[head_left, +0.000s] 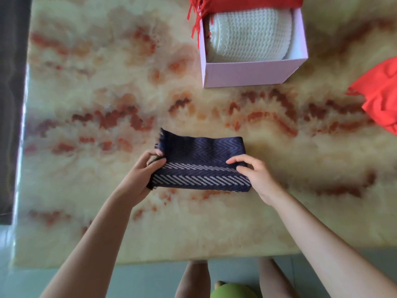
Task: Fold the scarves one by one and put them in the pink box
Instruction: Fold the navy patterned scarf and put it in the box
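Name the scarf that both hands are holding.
The navy zigzag scarf, gripped by left hand and right hand; white scarf, red scarf and orange scarf lie untouched.

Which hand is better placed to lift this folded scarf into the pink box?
Likely right: the right hand holds the end of the navy scarf nearer the pink box; the left hand grips the farther end.

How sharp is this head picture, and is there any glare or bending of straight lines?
Head view: soft all over, though the navy scarf's zigzag is readable. Head view: the table's left edge bows from the wide lens and carries a pale strip of glare. Head view: the light is even, with no hard shadows, and the pink box is as soft as the rest.
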### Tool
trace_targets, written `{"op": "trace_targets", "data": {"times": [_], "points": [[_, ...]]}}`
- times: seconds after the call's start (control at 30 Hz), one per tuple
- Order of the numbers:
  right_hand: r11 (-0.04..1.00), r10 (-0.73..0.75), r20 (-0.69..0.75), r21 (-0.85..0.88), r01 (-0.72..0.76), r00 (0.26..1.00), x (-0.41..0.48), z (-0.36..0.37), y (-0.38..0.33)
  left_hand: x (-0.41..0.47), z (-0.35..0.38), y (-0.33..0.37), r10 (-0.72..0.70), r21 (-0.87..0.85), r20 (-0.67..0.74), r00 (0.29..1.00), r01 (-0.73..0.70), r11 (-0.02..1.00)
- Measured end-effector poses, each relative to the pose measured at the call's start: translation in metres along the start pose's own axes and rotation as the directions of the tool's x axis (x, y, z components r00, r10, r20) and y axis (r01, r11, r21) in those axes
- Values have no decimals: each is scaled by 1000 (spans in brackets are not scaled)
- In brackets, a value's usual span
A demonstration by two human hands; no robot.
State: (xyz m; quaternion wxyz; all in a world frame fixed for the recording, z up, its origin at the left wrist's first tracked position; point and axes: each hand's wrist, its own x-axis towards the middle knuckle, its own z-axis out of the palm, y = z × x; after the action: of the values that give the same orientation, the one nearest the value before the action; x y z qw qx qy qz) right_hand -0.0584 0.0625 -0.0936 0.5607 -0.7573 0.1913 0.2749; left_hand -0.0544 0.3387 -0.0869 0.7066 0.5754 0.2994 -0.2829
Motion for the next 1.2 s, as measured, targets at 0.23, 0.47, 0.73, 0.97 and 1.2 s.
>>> {"op": "trace_targets", "data": {"times": [0.23, 0.47, 0.73, 0.97, 1.2], "points": [[900, 270, 354, 237, -366, 895, -12, -29, -9, -18, 3, -1, -50, -13, 209, 977, 54, 998], [928, 229, 390, 187, -321, 892, -17, -61, -17, -35, 39, 21, 47, 9, 180, 983, -49, 999], [978, -209, 34, 2, 209, 977, 28, -138, -102, -2, 116, 100, 336, 18, 93, 937, -339, 941], [920, -377, -130, -163, 355, 917, 103, -181, -183, 74, 170, 183, 585, 263, -103, 804, -545, 796], [887, -396, -217, -340, 312, 892, 160, -173, -189, 116, 190, 194, 625, 517, -200, 755, -461, 722]]}}
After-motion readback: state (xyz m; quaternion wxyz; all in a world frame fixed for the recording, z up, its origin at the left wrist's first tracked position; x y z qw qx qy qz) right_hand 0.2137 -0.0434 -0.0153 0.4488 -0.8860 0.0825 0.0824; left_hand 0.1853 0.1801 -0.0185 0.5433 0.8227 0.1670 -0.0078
